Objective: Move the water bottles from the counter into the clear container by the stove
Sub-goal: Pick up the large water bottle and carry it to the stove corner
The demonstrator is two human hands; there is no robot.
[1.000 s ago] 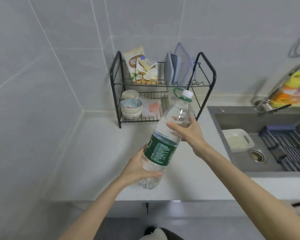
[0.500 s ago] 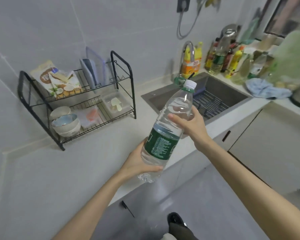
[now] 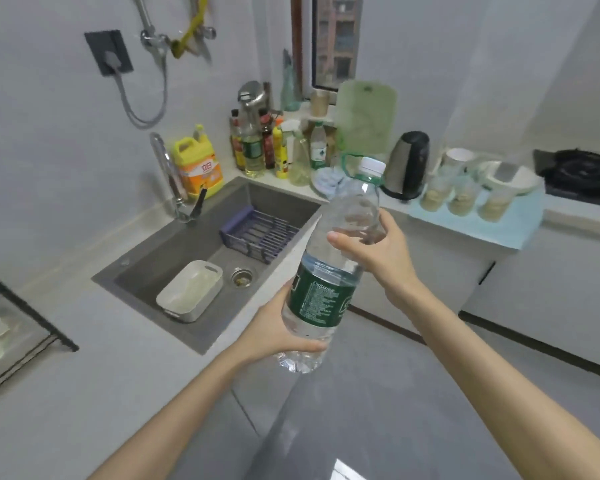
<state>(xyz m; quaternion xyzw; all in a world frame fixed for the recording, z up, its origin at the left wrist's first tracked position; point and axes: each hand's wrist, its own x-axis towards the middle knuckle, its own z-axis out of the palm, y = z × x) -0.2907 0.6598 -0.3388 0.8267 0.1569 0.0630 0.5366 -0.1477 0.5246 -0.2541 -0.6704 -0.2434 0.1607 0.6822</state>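
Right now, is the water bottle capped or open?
Capped: a white cap sits on the neck of the water bottle, held tilted between the left hand and right hand.

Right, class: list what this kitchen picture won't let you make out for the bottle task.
- Head view, stove: cut off by the right edge; clear container not identifiable beside it.
- Print on the water bottle label: too small, blurred.
- Bottle surface under left hand and right hand: covered by the grip.
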